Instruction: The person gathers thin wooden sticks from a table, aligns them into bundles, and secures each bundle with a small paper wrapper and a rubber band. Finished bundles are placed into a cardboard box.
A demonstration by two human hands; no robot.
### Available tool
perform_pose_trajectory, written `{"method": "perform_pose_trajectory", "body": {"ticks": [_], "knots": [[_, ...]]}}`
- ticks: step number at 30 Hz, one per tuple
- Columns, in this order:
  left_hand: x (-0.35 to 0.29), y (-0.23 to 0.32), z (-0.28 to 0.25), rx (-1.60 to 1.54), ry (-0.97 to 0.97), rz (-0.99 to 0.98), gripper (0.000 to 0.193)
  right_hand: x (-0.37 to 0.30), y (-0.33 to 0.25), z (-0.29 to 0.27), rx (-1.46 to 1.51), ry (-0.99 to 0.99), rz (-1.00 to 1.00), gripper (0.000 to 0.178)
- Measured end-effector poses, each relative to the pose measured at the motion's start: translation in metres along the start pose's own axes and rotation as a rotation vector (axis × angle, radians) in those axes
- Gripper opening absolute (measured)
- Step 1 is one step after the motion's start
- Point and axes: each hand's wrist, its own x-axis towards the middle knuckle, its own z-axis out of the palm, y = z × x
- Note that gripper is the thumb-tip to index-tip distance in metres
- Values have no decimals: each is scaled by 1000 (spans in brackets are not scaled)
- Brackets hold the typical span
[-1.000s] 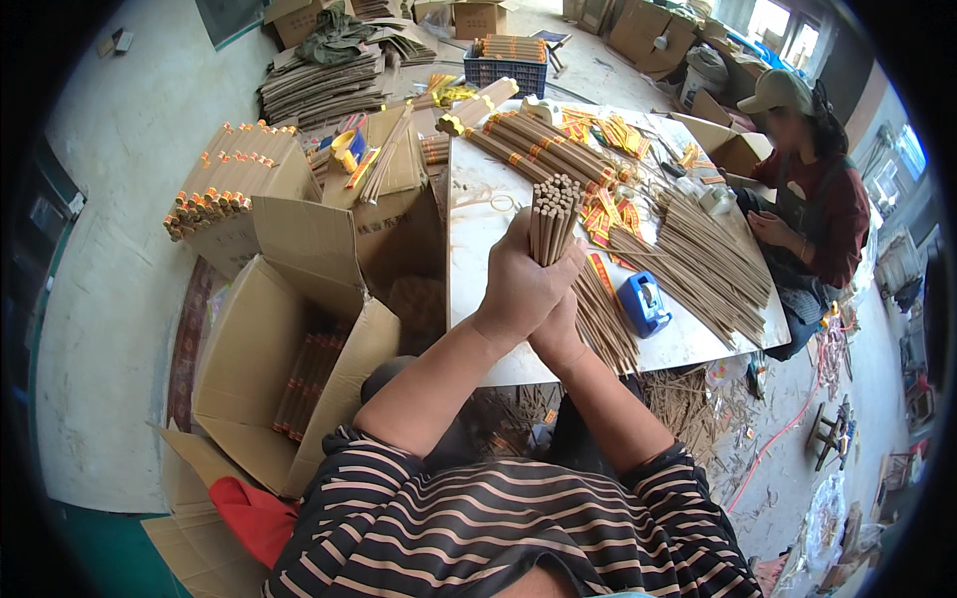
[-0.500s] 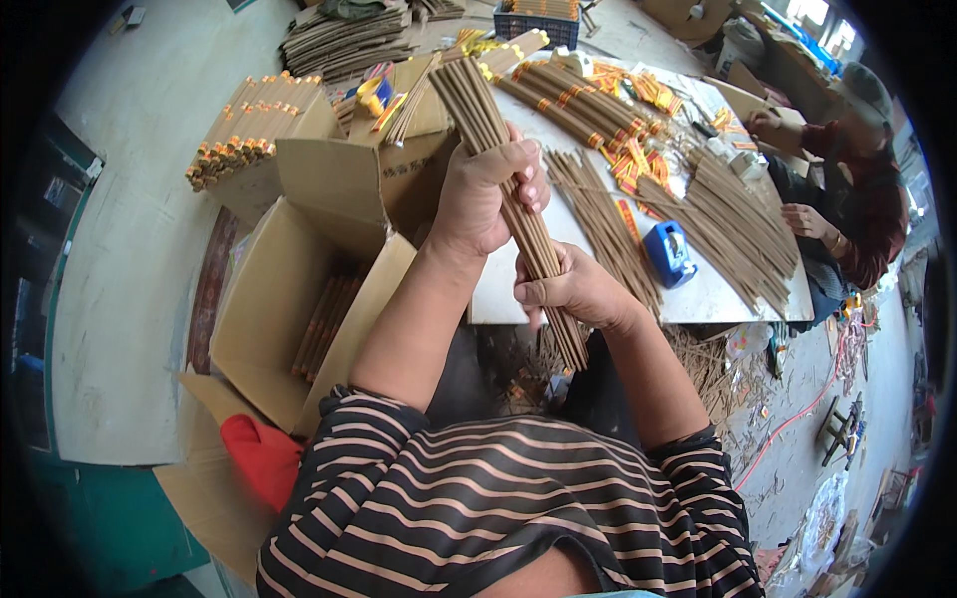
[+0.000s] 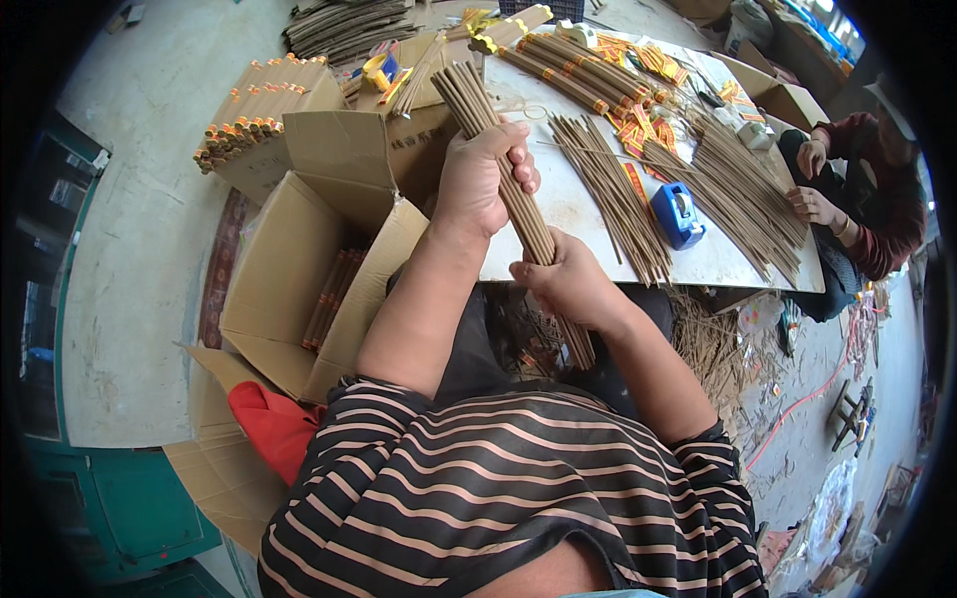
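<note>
A bundle of brown incense sticks (image 3: pixel 525 211) slants in front of me, its upper end tipped to the left. My left hand (image 3: pixel 485 171) is wrapped round the upper part of the bundle. Lower down, my right hand (image 3: pixel 570 281) grips the same sticks, their bottom ends poking out below it. Beyond my hands on the white table (image 3: pixel 513 261) lie loose incense sticks (image 3: pixel 610 194), and a larger pile of sticks (image 3: pixel 728 189) spreads further right. A blue tape dispenser (image 3: pixel 678 216) stands between the two piles.
Left of me is an open cardboard box (image 3: pixel 269 289) with wrapped bundles (image 3: pixel 334 294) inside. Banded bundles (image 3: pixel 264 105) are stacked behind it, and more bundles (image 3: pixel 573 70) lie on the table with red-yellow labels (image 3: pixel 643 130). A co-worker (image 3: pixel 867 189) sits at the right.
The view has shifted, so the table sits slightly higher in it. My right hand is a little higher on the bundle. The co-worker's far hand has come nearer the other hand.
</note>
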Motion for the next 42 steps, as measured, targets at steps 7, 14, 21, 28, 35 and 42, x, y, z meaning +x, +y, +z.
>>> {"method": "perform_pose_trajectory", "body": {"ticks": [7, 14, 21, 28, 35, 42], "knots": [[6, -7, -21, -108, 33, -7, 16, 4, 3, -6, 55, -99, 74, 23], [21, -26, -36, -22, 329, 13, 6, 31, 21, 1, -548, 173, 16, 23], [38, -28, -76, -394, -7, -110, 11, 44, 22, -8, 475, -288, 363, 19], [48, -53, -90, -139, 334, -118, 10, 64, 42, 3, -422, 66, 298, 20], [53, -49, -110, -425, 111, -155, 14, 66, 31, 3, 205, -145, 432, 16], [44, -57, -106, -168, 230, -115, 14, 75, 51, 13, -394, 104, 257, 17]]}}
